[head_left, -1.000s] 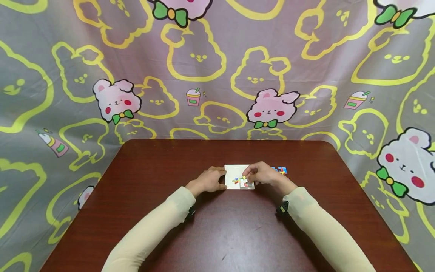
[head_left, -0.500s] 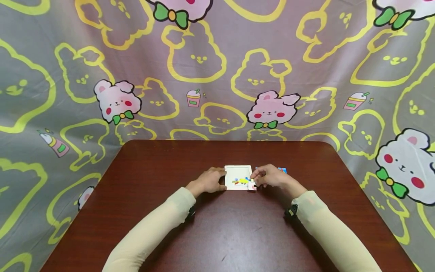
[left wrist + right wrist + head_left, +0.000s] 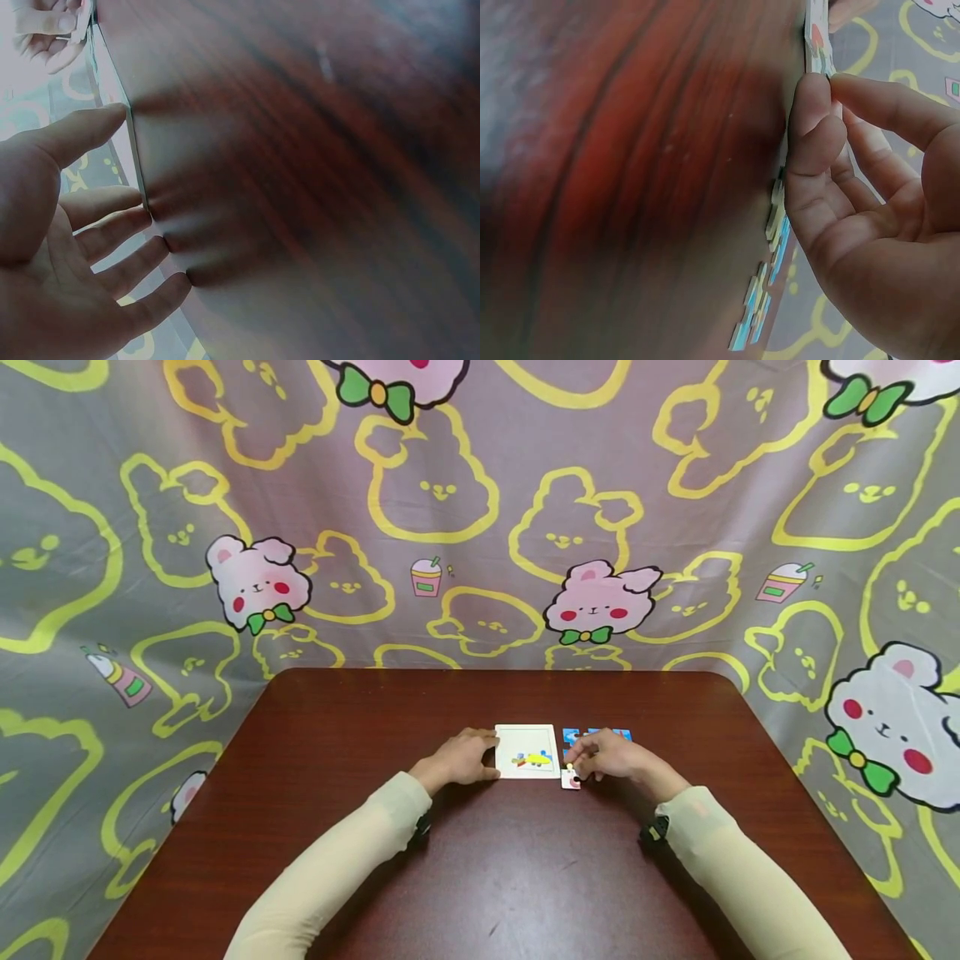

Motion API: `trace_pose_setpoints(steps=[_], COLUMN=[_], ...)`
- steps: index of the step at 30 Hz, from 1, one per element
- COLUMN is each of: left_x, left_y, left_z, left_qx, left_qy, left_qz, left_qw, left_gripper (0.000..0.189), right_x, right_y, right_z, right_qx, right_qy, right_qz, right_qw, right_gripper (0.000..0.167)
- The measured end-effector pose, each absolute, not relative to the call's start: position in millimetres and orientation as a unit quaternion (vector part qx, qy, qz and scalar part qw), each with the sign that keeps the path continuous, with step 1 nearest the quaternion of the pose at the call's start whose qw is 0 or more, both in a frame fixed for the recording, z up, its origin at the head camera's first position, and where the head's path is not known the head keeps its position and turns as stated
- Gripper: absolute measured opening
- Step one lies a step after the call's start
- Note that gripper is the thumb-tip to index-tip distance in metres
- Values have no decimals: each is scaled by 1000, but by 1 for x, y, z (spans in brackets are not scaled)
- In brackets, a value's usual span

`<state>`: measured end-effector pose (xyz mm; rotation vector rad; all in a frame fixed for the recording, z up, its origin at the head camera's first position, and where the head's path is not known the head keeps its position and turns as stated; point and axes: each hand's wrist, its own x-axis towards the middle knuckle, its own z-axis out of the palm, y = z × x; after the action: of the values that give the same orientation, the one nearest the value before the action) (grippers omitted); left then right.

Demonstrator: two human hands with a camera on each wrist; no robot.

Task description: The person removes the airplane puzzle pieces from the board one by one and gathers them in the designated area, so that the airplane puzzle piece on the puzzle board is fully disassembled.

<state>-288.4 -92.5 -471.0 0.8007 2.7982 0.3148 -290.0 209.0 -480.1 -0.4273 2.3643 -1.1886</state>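
Observation:
A white puzzle tray [image 3: 523,738] lies flat near the middle of the table, with a coloured picture showing in its lower part. My left hand [image 3: 465,757] is at the tray's left side; in the left wrist view its thumb and spread fingertips [image 3: 180,285] touch the edge. Just off the tray's lower right corner, my right hand [image 3: 609,755] pinches a white jigsaw puzzle piece [image 3: 571,779] with a red patch. The right wrist view shows this piece edge-on between thumb and finger, above the table surface.
Several blue jigsaw pieces [image 3: 617,734] lie right of the tray, partly hidden behind my right hand. The brown table [image 3: 375,710] ends at a patterned curtain [image 3: 465,568] at the back and sides.
My right hand has moved right with the white puzzle piece, from over the tray to beside it. More of the tray's picture is uncovered. My left hand stays in place.

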Motion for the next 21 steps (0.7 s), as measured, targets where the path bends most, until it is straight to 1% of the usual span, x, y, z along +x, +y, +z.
trace_pose_setpoints(steps=[11,21], left_x=[-287,-288], left_y=[-93,-92], left_z=[-469,-470], left_qx=[269,269], left_qy=[951,951], left_qz=[104,105], left_qw=[111,110], left_gripper=[64,64], right_x=[-284,-284], right_y=[213,214], right_z=[-476,-477], right_qx=[-160,-159], right_qy=[861,870], right_qz=[-423,-409], right_qw=[232,224], right_gripper=[20,18])
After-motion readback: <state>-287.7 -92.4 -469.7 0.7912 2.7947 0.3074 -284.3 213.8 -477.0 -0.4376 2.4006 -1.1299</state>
